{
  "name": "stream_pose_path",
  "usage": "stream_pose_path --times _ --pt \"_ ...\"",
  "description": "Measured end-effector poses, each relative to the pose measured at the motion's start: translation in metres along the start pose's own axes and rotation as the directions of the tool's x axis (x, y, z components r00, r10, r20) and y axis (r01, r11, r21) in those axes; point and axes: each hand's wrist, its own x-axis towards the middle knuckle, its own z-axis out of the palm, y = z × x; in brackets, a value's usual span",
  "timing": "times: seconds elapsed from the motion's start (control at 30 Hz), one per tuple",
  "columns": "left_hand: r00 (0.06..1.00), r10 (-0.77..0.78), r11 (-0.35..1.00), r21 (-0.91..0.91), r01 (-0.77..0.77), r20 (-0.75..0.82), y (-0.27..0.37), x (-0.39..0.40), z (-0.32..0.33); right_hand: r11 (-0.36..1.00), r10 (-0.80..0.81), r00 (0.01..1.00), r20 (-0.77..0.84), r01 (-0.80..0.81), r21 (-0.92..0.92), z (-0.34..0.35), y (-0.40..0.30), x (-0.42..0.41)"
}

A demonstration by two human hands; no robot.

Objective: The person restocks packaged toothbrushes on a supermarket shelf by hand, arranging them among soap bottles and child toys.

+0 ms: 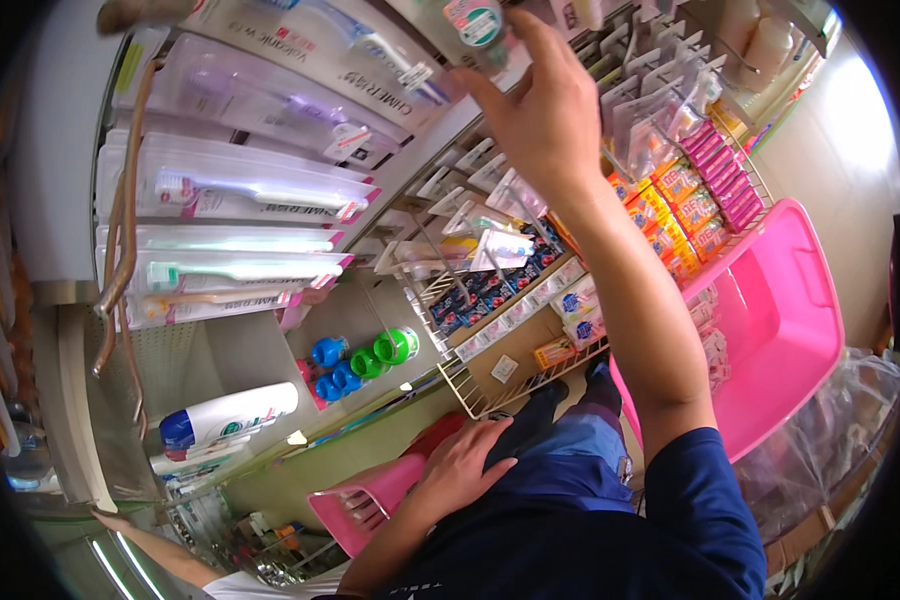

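Observation:
My right hand (547, 112) is raised at the top of the picture, thumb and index finger around a clear package (495, 56) with a round green-and-white label. The package is blurred and partly cut off by the frame. To its left, packaged toothbrushes (259, 191) hang in rows on metal hooks (129, 225). Below my right hand, smaller blister packs (506, 247) hang on more hooks. Down by my thigh, my left hand (457, 465) holds nothing, its fingers spread. Close by it is a pink plastic basket (330, 510).
A large pink tub (802, 292) stands at the right beside a wire rack (469, 397) of boxed and wrapped goods. Blue and green-capped bottles (394, 346) and a white bottle (247, 412) occupy the lower shelf. Another person's arm (157, 551) reaches in at lower left.

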Motion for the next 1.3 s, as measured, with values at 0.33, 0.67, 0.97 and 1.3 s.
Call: stream_pose_path --times 0.33,0.67,0.97,1.3 --pt "0.998 -0.021 0.999 0.04 0.019 0.055 -0.011 -0.004 0.002 0.981 -0.193 0.973 -0.126 0.187 -0.054 -0.003 0.008 -0.007" --pt "0.999 0.028 0.997 0.069 -0.031 0.031 -0.034 -0.006 0.002 0.768 0.393 0.811 0.433 -0.548 0.33 -0.002 -0.04 -0.046" --pt "0.998 0.046 0.993 0.103 -0.05 0.04 -0.041 -0.013 0.004 0.085 0.522 0.492 0.697 -0.843 0.532 0.023 -0.046 -0.049" --pt "0.994 0.078 0.99 0.112 -0.086 0.073 -0.055 -0.011 0.006 -0.052 0.578 0.462 0.673 -0.802 0.596 0.032 -0.036 -0.043"
